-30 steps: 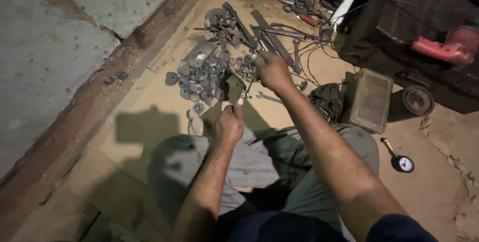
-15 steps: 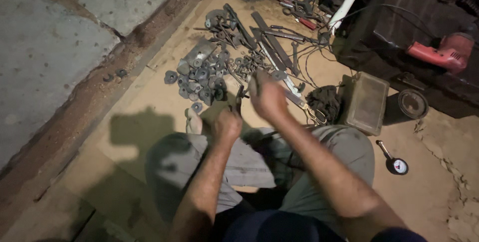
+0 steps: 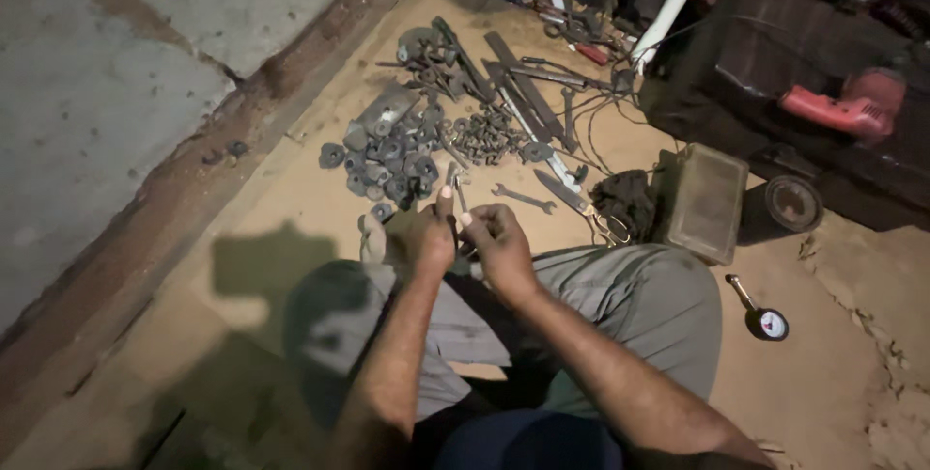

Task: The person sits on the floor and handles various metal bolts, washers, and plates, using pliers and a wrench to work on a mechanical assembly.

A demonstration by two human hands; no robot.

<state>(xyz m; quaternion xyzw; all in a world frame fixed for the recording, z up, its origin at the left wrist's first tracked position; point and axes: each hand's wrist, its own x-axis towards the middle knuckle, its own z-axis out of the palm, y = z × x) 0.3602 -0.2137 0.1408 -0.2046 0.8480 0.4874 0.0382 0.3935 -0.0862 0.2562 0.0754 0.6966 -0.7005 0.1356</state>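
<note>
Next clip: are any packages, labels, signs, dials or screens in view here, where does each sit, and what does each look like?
Gauge: on the sandy floor by the person's right knee; round white dial face, dark rim, thin metal stem.
Metal box: on the floor just beyond the right knee; rectangular, dull olive-grey, no label visible.
White tube: top of the frame among the tools, tilted; any marking too small to tell.
No signs or screens in view.

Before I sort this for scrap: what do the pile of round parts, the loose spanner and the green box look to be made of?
Pile of dark round parts: probably steel, dull grey, grimy. Small open-ended spanner: metal, matt grey. Olive-green rectangular box: likely painted sheet metal, worn and dusty; plastic is possible.
</note>
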